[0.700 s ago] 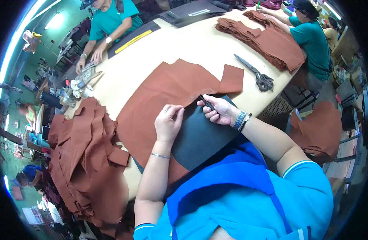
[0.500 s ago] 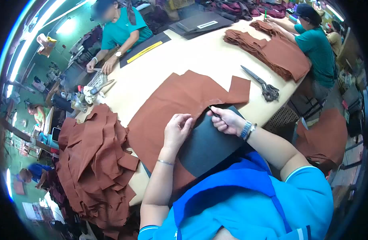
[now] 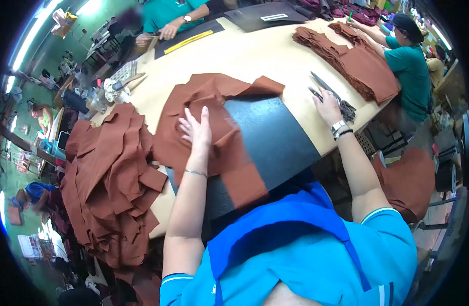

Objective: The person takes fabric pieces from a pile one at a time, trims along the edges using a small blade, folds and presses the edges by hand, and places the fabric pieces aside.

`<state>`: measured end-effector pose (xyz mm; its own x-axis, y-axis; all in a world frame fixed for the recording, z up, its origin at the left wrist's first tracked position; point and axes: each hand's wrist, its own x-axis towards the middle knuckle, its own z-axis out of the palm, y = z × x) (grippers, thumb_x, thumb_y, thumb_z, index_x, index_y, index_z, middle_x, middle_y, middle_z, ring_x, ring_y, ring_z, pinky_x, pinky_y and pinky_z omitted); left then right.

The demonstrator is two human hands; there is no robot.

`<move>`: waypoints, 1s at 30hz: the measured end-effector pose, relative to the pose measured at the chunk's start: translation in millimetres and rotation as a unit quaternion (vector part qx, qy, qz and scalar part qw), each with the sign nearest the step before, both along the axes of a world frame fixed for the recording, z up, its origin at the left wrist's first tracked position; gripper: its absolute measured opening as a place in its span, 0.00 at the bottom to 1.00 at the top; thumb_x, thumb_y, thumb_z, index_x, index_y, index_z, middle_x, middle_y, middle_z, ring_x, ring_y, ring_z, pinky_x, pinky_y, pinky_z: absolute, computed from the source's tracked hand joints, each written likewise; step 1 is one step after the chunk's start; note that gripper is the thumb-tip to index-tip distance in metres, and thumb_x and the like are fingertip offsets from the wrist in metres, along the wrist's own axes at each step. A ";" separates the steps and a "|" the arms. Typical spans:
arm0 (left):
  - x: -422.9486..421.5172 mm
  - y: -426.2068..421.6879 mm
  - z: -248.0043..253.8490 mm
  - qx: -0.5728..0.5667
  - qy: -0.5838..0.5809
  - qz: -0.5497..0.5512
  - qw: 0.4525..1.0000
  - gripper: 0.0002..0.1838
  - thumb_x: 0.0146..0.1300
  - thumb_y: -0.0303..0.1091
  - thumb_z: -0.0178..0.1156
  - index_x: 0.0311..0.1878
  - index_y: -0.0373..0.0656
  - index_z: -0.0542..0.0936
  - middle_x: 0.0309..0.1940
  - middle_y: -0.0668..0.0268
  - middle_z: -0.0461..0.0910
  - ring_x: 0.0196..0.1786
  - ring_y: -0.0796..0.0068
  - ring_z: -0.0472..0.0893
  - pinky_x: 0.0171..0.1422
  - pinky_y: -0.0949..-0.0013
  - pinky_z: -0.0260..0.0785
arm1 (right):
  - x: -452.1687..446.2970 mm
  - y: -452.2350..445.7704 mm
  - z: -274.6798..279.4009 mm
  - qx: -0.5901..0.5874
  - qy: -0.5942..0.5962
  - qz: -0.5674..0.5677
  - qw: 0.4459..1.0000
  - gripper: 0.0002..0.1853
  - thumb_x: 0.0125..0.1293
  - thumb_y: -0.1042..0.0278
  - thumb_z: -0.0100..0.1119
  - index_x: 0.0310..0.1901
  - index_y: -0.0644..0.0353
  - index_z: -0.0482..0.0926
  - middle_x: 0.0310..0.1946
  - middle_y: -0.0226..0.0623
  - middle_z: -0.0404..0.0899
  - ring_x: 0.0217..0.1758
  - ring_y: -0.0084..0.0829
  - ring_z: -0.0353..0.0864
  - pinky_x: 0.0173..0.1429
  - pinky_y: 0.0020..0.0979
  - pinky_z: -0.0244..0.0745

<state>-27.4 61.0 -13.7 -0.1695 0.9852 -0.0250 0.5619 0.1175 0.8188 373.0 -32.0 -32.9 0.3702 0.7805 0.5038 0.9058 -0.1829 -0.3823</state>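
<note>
A brown fabric piece lies bunched and folded over a dark board on the table. My left hand rests against the bunched cloth, fingers spread. To the right, my right hand is closed around a slim dark pointed tool; its exact kind is too small to make out. That hand is right beside the large dark scissors and partly covers them.
A heap of brown cut pieces hangs over the table's left edge. Brown stacked pieces lie at the far right near a co-worker. Another person works by a yellow strip. A brush lies left.
The brown fabric has been pulled up and leftward into folds, baring more of the dark board. My left hand has opened out; my right hand has moved right with the slim tool, to the scissors.
</note>
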 end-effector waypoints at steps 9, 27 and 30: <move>-65.3 -36.6 12.0 0.078 0.345 -0.266 0.897 0.52 0.58 0.71 0.60 0.79 0.51 0.58 0.80 0.47 0.46 0.82 0.43 0.44 0.80 0.34 0.38 | -170.5 -69.2 49.6 -0.125 -0.046 0.267 0.955 0.38 0.62 0.40 0.64 0.65 0.61 0.72 0.61 0.45 0.76 0.67 0.42 0.71 0.72 0.53 0.61; -89.4 -186.6 36.9 -0.043 0.401 -0.159 0.901 0.57 0.56 0.74 0.59 0.80 0.46 0.54 0.79 0.42 0.44 0.81 0.38 0.45 0.75 0.26 0.41 | -141.4 -59.1 37.1 -0.127 0.018 0.312 0.941 0.15 0.64 0.58 0.65 0.51 0.52 0.82 0.41 0.38 0.82 0.47 0.41 0.81 0.55 0.42 0.73; -81.2 -196.2 61.1 -0.078 0.459 -0.176 0.868 0.56 0.56 0.74 0.60 0.79 0.44 0.56 0.79 0.42 0.45 0.81 0.38 0.46 0.74 0.24 0.42 | -120.7 -44.1 43.2 -0.166 0.087 0.361 0.914 0.12 0.63 0.64 0.65 0.45 0.60 0.80 0.35 0.43 0.82 0.41 0.44 0.82 0.49 0.40 0.78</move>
